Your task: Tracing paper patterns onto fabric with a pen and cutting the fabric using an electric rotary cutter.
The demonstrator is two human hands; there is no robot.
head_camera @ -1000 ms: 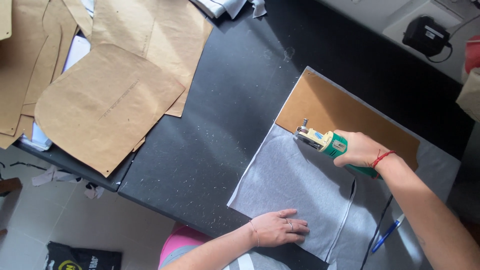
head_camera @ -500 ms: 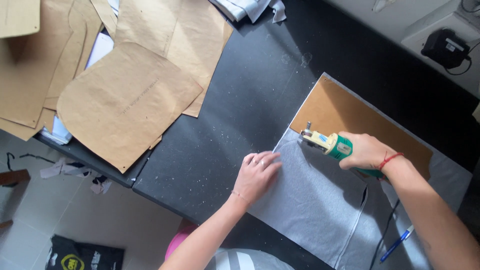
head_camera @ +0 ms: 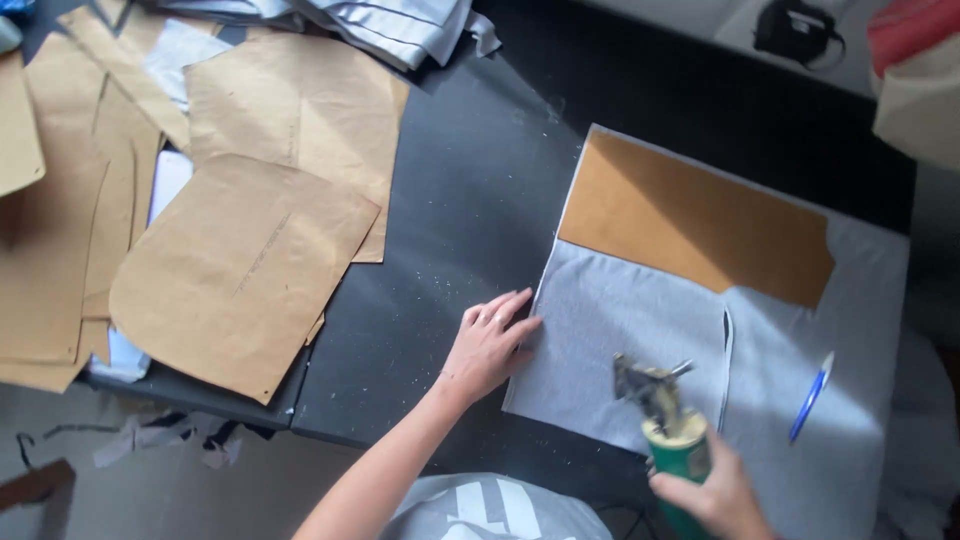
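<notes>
Head view shows a black worktable (head_camera: 470,200) strewn with brown paper patterns (head_camera: 240,270), where the left hand (head_camera: 487,345) lies open on grey fabric (head_camera: 620,340) while the right hand (head_camera: 715,495) grips a green-handled electric cutter (head_camera: 665,415).

Flat brown kraft-paper pattern pieces (head_camera: 240,290) lay overlapped on the black table (head_camera: 470,190), well left of the fingers. A folded pile of striped grey cloth (head_camera: 380,25) sat beyond them. A blue pen (head_camera: 810,397) rested right of the fingers. A black device (head_camera: 797,30) stood far beyond.
</notes>
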